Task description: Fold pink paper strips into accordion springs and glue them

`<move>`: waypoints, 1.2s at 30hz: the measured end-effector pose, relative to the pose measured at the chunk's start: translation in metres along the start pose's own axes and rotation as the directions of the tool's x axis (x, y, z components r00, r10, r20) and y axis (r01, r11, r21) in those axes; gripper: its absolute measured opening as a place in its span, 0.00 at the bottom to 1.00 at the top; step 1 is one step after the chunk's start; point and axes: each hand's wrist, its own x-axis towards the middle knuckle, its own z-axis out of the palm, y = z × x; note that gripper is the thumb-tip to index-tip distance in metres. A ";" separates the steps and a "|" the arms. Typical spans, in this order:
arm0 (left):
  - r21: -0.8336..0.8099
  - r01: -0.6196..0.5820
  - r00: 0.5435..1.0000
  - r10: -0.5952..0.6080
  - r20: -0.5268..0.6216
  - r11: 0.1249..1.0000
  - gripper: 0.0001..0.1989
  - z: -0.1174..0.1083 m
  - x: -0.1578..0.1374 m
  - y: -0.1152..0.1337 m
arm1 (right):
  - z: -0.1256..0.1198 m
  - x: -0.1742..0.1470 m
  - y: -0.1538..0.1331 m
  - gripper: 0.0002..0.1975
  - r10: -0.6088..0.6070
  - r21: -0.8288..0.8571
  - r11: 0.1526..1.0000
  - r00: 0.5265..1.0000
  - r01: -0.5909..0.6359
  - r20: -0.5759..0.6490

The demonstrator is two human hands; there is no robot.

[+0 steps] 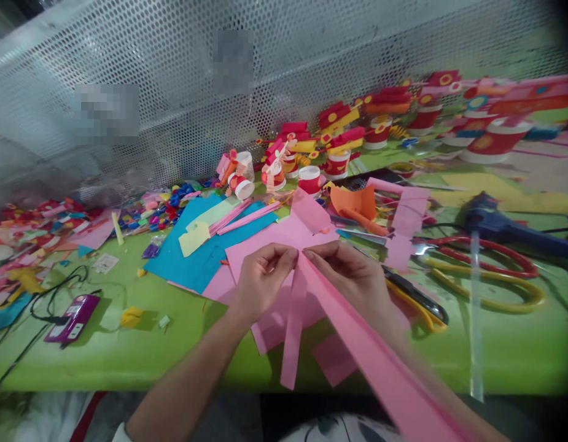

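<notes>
Both of my hands are close together over a pile of pink paper sheets (269, 245). Thumb and fingertips of my left hand (268, 270) pinch the top of a pink paper strip (293, 337), and its narrow tail hangs down over the sheets. My right hand (352, 270) pinches beside it, closed on a long pink paper strip (357, 344) that runs toward me to the lower right. Whether the two strips are one folded piece I cannot tell. A loose pink paper piece (335, 359) lies just below them.
Red-and-yellow handled scissors (490, 288), a utility knife (417, 298) and a blue glue gun (505, 224) lie at right. Blue paper (191, 245) is at left, near a purple power strip (74, 319). Several decorated paper cups (309, 178) stand along the perforated metal panel (173, 92).
</notes>
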 end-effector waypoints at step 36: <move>-0.051 -0.091 0.986 0.083 -0.144 0.994 0.14 0.014 -0.012 -0.001 | 0.005 -0.003 0.000 0.09 0.077 0.073 0.994 0.997 -0.078 0.014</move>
